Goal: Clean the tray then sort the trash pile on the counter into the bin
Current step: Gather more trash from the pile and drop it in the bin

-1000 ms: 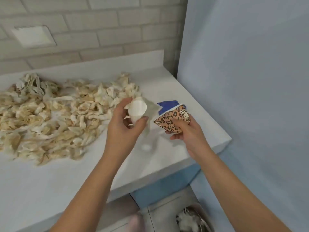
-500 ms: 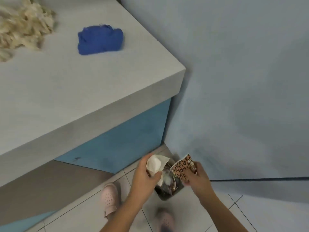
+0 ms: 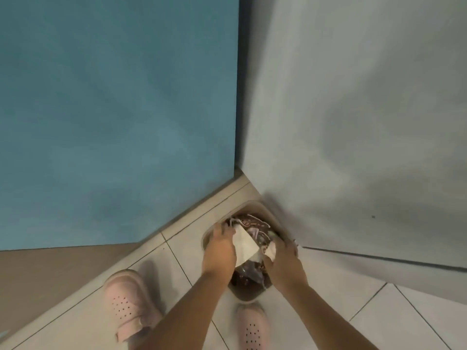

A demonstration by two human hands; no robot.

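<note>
Trash is going into the bin (image 3: 255,207) right now: the left hand (image 3: 219,251) is curling around a white paper piece (image 3: 246,246) held over the opening, fingers closed on its edge, while the right hand (image 3: 283,261) is gripping a smaller pale scrap (image 3: 271,251) beside it, its fingers folded down over the far rim. Both pieces are hanging just above the dark mix of wrappers already filling the bin, which is sitting on the tiled floor (image 3: 379,324) in the corner between the blue panel (image 3: 113,109) and the grey wall (image 3: 366,109). The bin is looking fairly full, so a loose drop could be leaving paper resting on top and sliding over the rim onto the floor, or catching on the edge near the pink shoes (image 3: 126,304). Motion blur is softening the hands and the bin's contents, so what the right hand is pinching is hard to name. The tabletop, the tray and the remaining pile are all lying outside this view
</note>
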